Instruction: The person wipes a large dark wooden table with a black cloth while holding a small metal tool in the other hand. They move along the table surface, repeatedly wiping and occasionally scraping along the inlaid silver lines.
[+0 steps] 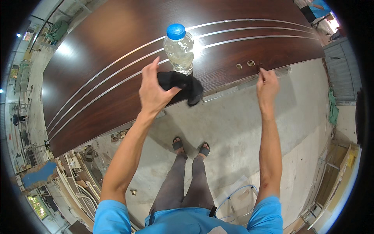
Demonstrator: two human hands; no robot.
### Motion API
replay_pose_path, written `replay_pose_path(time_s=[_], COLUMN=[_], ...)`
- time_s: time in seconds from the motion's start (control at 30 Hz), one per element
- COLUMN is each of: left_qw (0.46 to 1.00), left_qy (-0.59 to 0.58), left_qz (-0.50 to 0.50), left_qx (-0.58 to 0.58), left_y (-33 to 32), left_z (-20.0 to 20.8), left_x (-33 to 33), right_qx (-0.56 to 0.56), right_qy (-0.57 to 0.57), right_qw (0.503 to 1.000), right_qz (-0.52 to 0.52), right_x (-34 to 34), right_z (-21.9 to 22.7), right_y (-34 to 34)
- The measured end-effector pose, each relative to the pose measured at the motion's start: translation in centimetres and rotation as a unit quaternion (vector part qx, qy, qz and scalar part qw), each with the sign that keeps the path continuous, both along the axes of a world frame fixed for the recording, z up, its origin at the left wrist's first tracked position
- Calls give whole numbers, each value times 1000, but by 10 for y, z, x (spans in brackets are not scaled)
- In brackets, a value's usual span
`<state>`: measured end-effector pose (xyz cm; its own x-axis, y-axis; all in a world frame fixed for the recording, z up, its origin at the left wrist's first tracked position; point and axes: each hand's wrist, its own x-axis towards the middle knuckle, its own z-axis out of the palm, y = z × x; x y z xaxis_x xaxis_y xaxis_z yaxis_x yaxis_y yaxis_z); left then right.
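Observation:
My left hand [152,91] is open, its fingers spread and pointing up. A crumpled black cloth [181,84] lies by its thumb and droops over the near edge of the dark brown wooden panel [117,43]. The thumb overlaps the cloth, but I see no closed grip on it. Just behind the cloth stands a clear plastic bottle [179,50] with a blue cap, upright and holding clear liquid. My right hand [268,87] is closed in a pinch at the panel's edge, near two round holes [245,64]. Whatever its fingertips hold is too small to make out.
Three thin silvery strips run along the panel. Below lies a grey concrete floor [233,128], where my sandalled feet stand. Wood offcuts [78,175] are piled at the lower left. A blue hose [237,189] curves at the lower right, and a green cloth [333,107] hangs at the right.

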<state>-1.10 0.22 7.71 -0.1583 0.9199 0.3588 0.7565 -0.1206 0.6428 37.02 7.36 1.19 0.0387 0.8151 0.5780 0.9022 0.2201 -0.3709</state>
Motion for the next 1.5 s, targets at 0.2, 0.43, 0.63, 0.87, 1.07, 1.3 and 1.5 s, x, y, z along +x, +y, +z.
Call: replay_pose_path(time_s=[0.2, 0.43, 0.63, 0.87, 1.07, 1.3, 1.5], left_qw=[998, 988, 997, 997, 996, 981, 984], left_qy=[-30, 133, -61, -15, 49, 181, 162], left_qz=[-25, 25, 41, 53, 17, 58, 79], left_qx=[55, 79, 29, 47, 67, -25, -12], left_y=[63, 155, 188, 175, 81, -80, -88], left_z=[-11, -23, -58, -64, -50, -36, -40], left_x=[26, -80, -119, -109, -128, -148, -138], right_qx=[23, 50, 64, 2, 1, -4, 9], right_qy=[31, -15, -75, -3, -19, -15, -32], right_qw=[989, 996, 995, 992, 994, 994, 998], right_qz=[143, -73, 35, 129, -103, 105, -53], right_x=[-112, 3, -25, -88, 22, -80, -3], right_z=[29, 21, -2, 23, 26, 3, 32], right_y=[-68, -10, -22, -59, 11, -70, -12])
